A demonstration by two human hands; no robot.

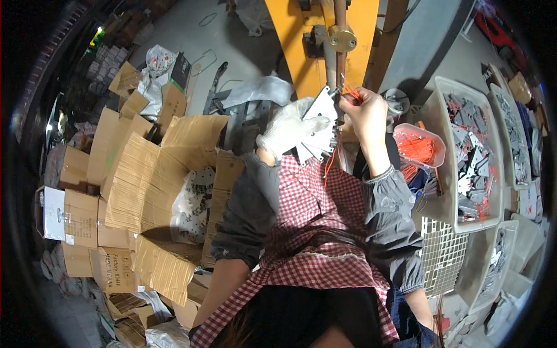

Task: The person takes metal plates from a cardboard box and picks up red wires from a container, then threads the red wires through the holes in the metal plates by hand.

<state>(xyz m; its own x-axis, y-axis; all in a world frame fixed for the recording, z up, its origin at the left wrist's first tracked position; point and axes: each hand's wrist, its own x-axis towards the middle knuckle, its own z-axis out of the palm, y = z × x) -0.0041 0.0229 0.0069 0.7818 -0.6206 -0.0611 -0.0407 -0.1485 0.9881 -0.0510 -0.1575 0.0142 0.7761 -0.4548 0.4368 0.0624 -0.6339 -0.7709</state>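
My left hand (pixel 293 129), in a white glove, is closed round several flat metal plates (pixel 322 113) with small holes, fanned out in front of the yellow machine (pixel 290 43). My bare right hand (pixel 365 113) is just right of the plates, its fingers pinched on thin orange-red strands (pixel 350 90). More orange strands (pixel 329 168) hang below the plates in front of the checked apron. A clear tub (pixel 419 145) of orange strands stands to the right of my right hand.
An open cardboard box (pixel 139 180) with metal parts in a bag stands at the left, beside stacked cartons (pixel 80 217). On the right are white bins (pixel 440 116) of metal parts and a white plastic crate (pixel 444 255). A vertical machine rod (pixel 341 64) stands ahead.
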